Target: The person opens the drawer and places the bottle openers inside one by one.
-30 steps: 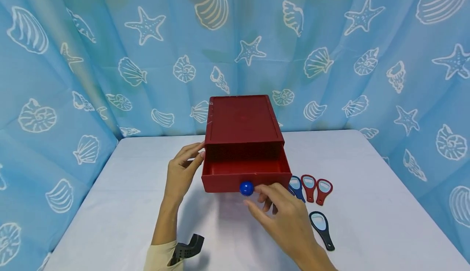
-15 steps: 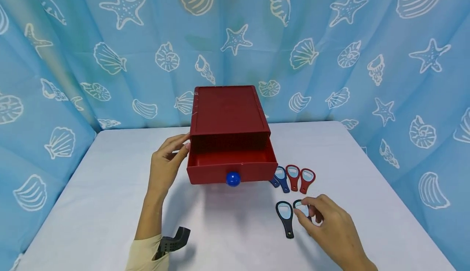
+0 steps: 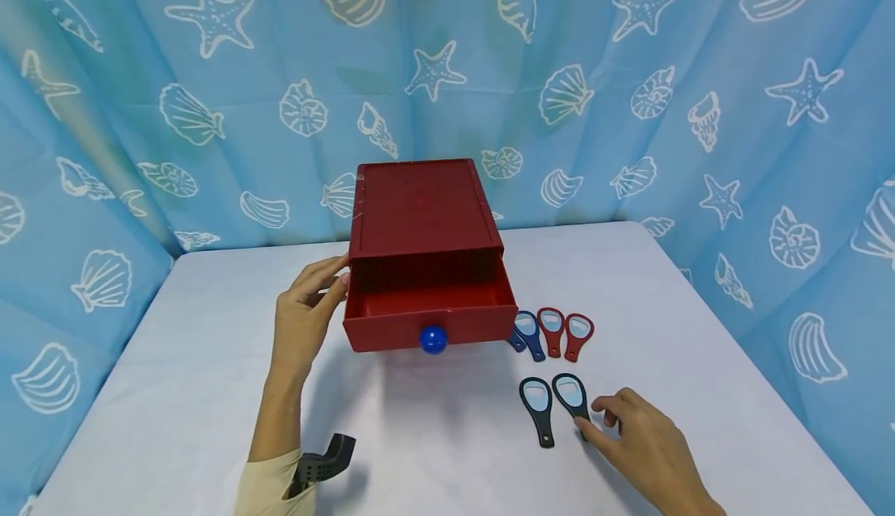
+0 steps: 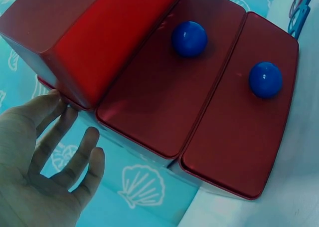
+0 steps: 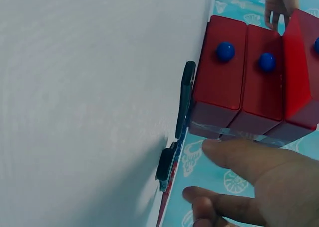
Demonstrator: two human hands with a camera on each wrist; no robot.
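Note:
A red drawer cabinet [image 3: 423,209] stands on the table, its top drawer [image 3: 430,328] pulled out and bare inside, with a blue knob [image 3: 433,339] on the front. My left hand [image 3: 302,322] rests its fingertips against the cabinet's left side; in the left wrist view its fingers [image 4: 64,137] are spread, fairly straight, at the edge by the top drawer. My right hand [image 3: 646,446] hovers beside the handle of the right black bottle opener [image 3: 569,392], thumb and fingers apart around nothing. To its left lies a second black bottle opener [image 3: 538,411].
Two red bottle openers [image 3: 551,331] and blue ones [image 3: 528,336] lie by the cabinet's right side, one blue opener partly hidden by the drawer. Below the top drawer are two shut drawers [image 4: 154,87] with blue knobs. A shell-patterned curtain [image 3: 419,73] hangs behind the white table [image 3: 433,438].
My right hand has left the blue knob and moved right and toward me, to the black bottle openers. My left hand stays at the cabinet's side. The head view has shifted somewhat right.

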